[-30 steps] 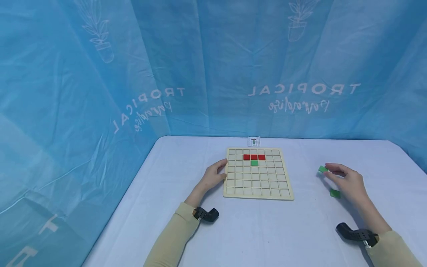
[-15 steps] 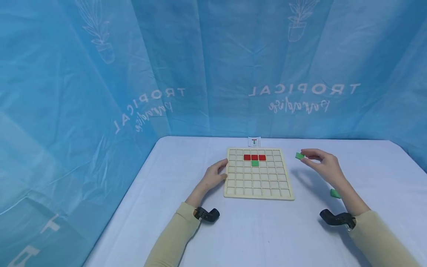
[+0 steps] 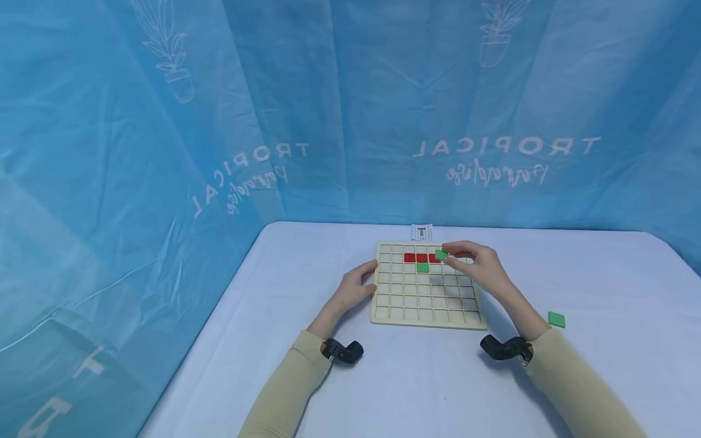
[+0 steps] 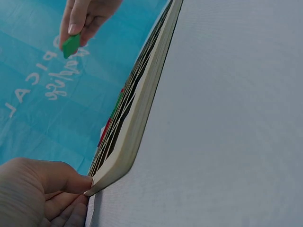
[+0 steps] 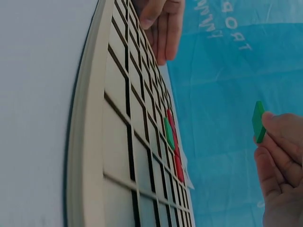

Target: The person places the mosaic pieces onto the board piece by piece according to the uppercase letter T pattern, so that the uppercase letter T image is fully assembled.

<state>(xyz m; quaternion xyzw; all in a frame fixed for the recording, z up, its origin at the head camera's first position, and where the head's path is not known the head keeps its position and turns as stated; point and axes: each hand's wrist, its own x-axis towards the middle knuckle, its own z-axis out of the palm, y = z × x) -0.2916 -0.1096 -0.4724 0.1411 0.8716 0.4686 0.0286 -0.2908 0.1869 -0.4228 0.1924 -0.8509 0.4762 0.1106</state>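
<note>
A pale wooden grid board (image 3: 397,302) lies on the white table. My left hand (image 3: 350,290) rests at its left edge, thumb and fingers apart and their tips touching the side. In the right wrist view the left hand's fingers (image 5: 162,40) look fairly straight. Between thumb and fingertips my right hand (image 3: 482,266) pinches a green square tile (image 3: 441,255), held above the board near its upper right part. On the board sit a row of red tiles (image 3: 421,258) and, below the middle one, another green tile (image 3: 423,267).
A loose green tile (image 3: 556,319) lies on the white tablecloth (image 3: 416,383) to the right of the board. Behind the board is a small printed card (image 3: 421,232) with a grid pattern. Blue curtains (image 3: 383,109) with lettering stand behind and at the left.
My right hand has carried the green tile leftward from the table's right side to over the board. The left hand keeps its place at the board's edge. The view has shifted slightly.
</note>
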